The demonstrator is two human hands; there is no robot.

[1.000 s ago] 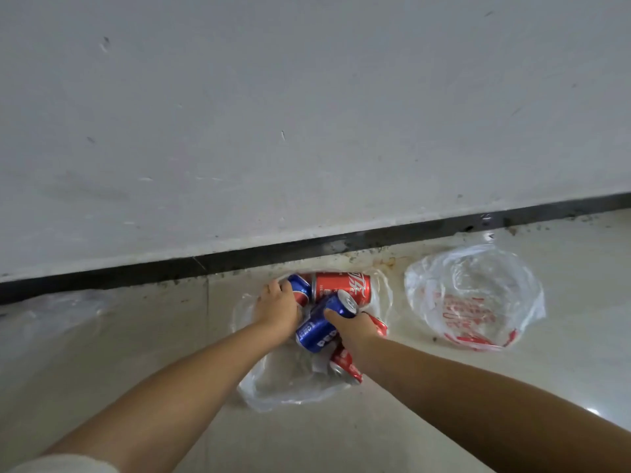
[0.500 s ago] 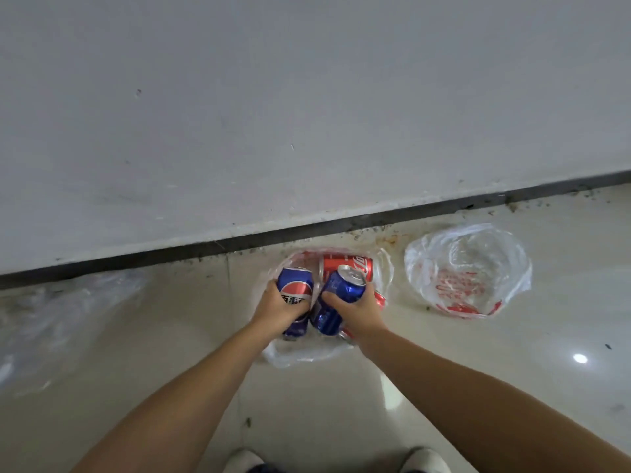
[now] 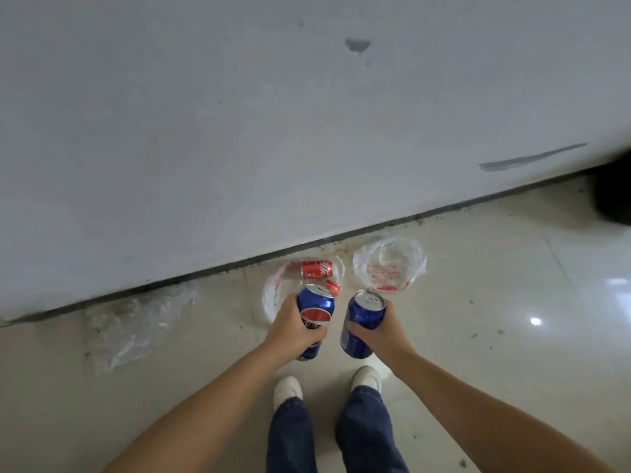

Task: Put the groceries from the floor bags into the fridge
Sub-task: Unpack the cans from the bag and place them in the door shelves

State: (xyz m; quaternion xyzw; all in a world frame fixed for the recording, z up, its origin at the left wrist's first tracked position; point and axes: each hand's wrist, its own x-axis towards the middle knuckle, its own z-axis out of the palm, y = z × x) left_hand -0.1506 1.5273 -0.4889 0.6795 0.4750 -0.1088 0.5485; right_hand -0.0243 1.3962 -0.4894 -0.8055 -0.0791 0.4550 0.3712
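My left hand (image 3: pixel 291 328) grips a blue Pepsi can (image 3: pixel 314 312) upright, well above the floor. My right hand (image 3: pixel 381 331) grips a second blue can (image 3: pixel 362 320), silver top up. Below and beyond them a clear plastic bag (image 3: pixel 273 295) lies open on the tiles by the wall. A red cola can (image 3: pixel 316 269) lies on its side in it, and part of another red can (image 3: pixel 332 287) shows behind the left can. The fridge is out of view.
A second clear bag with red print (image 3: pixel 389 264) lies right of the first, looking empty. A crumpled clear bag (image 3: pixel 133 322) lies at the left. A white wall (image 3: pixel 273 131) with a dark base strip runs across. My shoes (image 3: pixel 288 390) stand on the tiles.
Both hands have lifted the two blue cans up and out of the bag, and the view has risen away from the floor. My legs and shoes have come into view.
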